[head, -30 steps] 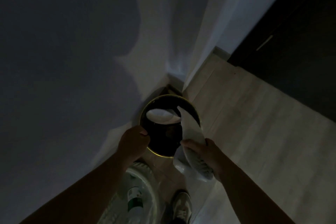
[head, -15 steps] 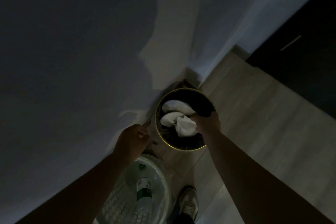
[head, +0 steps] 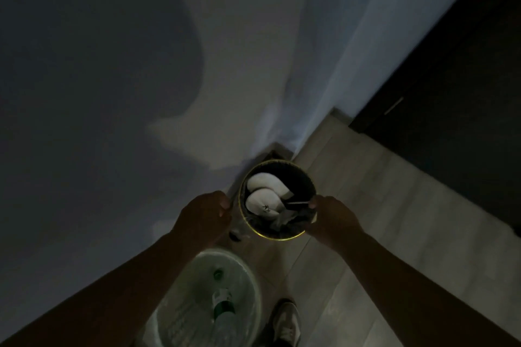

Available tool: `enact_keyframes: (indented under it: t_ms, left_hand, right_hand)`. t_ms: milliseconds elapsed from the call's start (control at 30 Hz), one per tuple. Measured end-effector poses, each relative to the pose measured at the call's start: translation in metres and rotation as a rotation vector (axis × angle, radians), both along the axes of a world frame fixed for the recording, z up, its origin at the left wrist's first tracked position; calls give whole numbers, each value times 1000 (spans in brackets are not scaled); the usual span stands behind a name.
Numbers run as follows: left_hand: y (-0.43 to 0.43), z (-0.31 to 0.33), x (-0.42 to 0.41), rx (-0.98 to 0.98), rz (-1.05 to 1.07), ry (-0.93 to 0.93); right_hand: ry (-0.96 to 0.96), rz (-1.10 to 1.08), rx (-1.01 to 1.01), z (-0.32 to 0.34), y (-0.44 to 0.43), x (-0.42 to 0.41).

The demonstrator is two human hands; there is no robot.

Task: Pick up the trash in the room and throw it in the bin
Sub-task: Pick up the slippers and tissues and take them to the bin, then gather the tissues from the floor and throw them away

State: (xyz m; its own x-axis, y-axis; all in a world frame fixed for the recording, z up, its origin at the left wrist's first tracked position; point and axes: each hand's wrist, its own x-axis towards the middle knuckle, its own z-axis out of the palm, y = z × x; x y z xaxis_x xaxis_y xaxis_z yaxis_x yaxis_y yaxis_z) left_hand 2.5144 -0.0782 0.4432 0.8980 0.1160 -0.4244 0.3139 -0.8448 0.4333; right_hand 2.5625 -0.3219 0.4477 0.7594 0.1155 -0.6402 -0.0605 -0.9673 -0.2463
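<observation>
A round black bin (head: pixel 303 177) with a gold rim stands on the floor in the corner of the room. Two white crumpled pieces of trash (head: pixel 262 200) lie inside it, beside dark crumpled material near the front. My right hand (head: pixel 332 218) curls over the bin's right rim, with a thin pale strip at its fingertips. My left hand (head: pixel 203 214) sits just left of the rim with its fingers curled. The dim light hides whether it holds anything.
A white mesh basket (head: pixel 174 318) holding a green-labelled plastic bottle (head: pixel 224 307) stands near my feet. My shoe (head: pixel 286 321) is beside it. A small dark object (head: pixel 235 235) lies on the floor by the wall. A dark door (head: pixel 451 121) is at the right.
My right hand carried the white trash over the bin, left it inside, and drew back to the right rim. My left hand came off the rim and stays beside it.
</observation>
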Motion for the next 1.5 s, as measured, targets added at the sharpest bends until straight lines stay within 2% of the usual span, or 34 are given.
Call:
enact_keyframes:
  t_ms: [67,167,467,633,767,900,1067,1300,1500]
  left_hand:
    - [2,45,1,8,-65,-57]
    - [8,121,2,-81,-129,-135]
    - [31,403,-32,8,-409,-509]
    - [44,554,-74,35,-389,-717]
    - [44,644,-102,203,-382,-877]
    - [36,707,-124,383,-347,-970]
    - [13,762,-148,428,-211,-1052]
    - [0,774,-183,590,-32,-1017]
    - [4,787,-248,694,146,-914]
  right_hand:
    - [-57,70,-22,54,0,1]
    - [-131,131,-46,144,2,-5]
    - [-492,195,49,436,19,-80]
    - [-721,281,61,580,24,-122]
    - [-947,360,103,670,26,-135]
    - [-1124,447,172,728,25,-133]
    - [-1233,595,255,770,13,-121]
    - [-1276,821,382,789,19,-103]
    - [-1264,997,599,794,67,-125]
